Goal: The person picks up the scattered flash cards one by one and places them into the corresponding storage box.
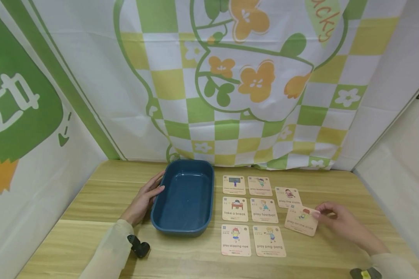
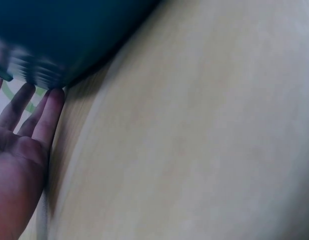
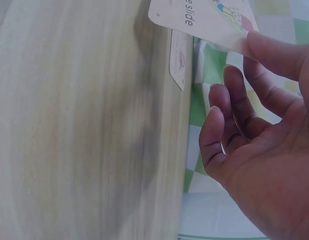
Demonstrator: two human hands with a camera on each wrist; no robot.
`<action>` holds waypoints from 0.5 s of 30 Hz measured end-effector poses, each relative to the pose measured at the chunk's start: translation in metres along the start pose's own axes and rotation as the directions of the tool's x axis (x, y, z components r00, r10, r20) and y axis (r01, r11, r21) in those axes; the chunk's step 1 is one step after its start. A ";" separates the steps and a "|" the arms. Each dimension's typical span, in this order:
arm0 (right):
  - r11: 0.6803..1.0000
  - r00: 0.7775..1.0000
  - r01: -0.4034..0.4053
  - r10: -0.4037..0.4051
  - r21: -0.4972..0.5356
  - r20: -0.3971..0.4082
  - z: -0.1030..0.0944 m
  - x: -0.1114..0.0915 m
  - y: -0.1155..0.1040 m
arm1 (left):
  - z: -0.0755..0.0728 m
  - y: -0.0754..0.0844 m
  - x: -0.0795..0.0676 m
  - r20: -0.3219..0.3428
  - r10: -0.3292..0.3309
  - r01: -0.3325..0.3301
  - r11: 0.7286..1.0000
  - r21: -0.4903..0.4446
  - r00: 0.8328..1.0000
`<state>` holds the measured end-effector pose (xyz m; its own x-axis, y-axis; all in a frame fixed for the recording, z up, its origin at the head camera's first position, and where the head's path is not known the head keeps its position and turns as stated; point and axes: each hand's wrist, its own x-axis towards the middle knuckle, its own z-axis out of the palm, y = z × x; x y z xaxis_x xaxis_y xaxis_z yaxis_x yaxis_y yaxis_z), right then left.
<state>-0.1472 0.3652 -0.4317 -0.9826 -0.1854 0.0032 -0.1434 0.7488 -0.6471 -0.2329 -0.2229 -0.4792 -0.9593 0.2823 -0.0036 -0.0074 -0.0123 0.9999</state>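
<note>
In the head view, my right hand (image 1: 342,223) pinches the "play on the slide" card (image 1: 301,221) by its right edge, between thumb and index finger. The right wrist view shows this card (image 3: 202,22) raised off the table, its other fingers loosely bent. My left hand (image 1: 144,199) rests against the left side of a dark blue rectangular tray (image 1: 154,221). Seen from the left wrist, straight fingertips of that hand (image 2: 24,145) touch the tray's outer wall (image 2: 69,40). The "play the violin" card (image 1: 288,197) lies just behind the held card, partly overlapped by it in view.
Right of the tray, several picture cards lie in rows, among them "take a break" (image 1: 234,209), "play football" (image 1: 264,210), "play skipping rope" (image 1: 235,240) and "play ping-pong" (image 1: 269,241). A patterned cloth (image 1: 202,131) hangs behind the wooden table (image 1: 101,193).
</note>
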 end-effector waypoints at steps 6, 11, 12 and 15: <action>0.999 0.999 0.036 -0.035 0.030 -0.038 -0.004 0.001 -0.004 | 0.000 0.000 -0.001 0.005 0.000 0.000 1.000 0.009 1.000; 0.998 0.997 0.040 -0.037 0.048 -0.063 -0.009 0.000 -0.011 | 0.000 -0.001 -0.001 0.005 0.005 -0.005 1.000 0.013 1.000; 0.998 0.996 0.047 -0.044 0.040 -0.074 -0.010 0.000 -0.013 | 0.000 -0.001 0.000 0.004 0.006 -0.006 1.000 0.012 1.000; 0.997 0.991 0.073 -0.070 0.022 -0.111 -0.013 0.001 -0.019 | -0.001 -0.001 0.000 0.003 0.009 -0.009 1.000 0.010 1.000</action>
<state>-0.1467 0.3591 -0.4093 -0.9771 -0.1656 0.1337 -0.2124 0.7188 -0.6620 -0.2327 -0.2235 -0.4807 -0.9585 0.2851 0.0055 0.0043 -0.0049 1.0000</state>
